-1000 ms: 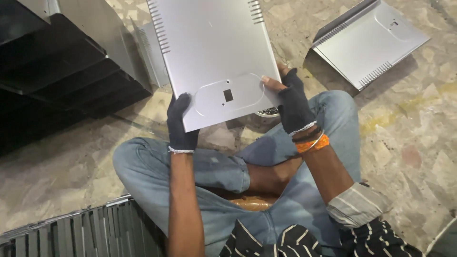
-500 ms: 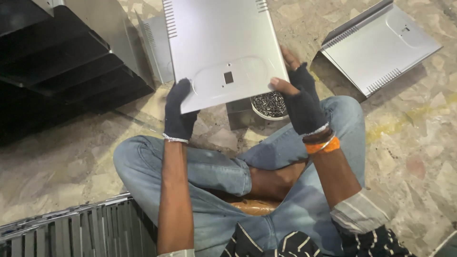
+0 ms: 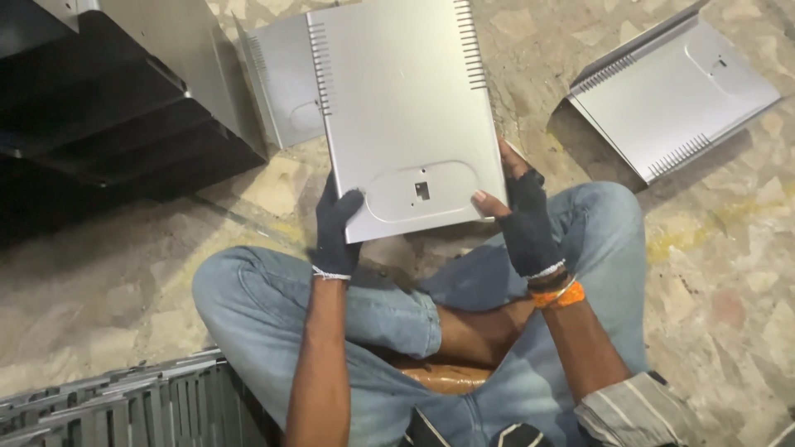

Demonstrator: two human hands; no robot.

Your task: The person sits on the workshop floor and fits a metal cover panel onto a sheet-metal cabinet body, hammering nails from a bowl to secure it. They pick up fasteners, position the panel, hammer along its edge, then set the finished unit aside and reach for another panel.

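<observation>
I hold a flat grey metal panel with vent slots along both sides and an oval embossed area with a small square hole near its lower edge. My left hand, in a dark glove, grips the panel's lower left corner. My right hand, in a dark fingerless glove, grips the lower right corner, thumb on top. An orange band sits on my right wrist. The panel is tilted above my crossed legs in blue jeans.
A second metal panel leans behind the held one. Another panel lies on the stone floor at upper right. Black stacked casings stand at upper left. A row of metal sheets stands on edge at lower left.
I have raised the panel and drawn it closer, so it now covers the small round bowl that showed under its lower edge. Both hands keep their grip on its lower corners.
</observation>
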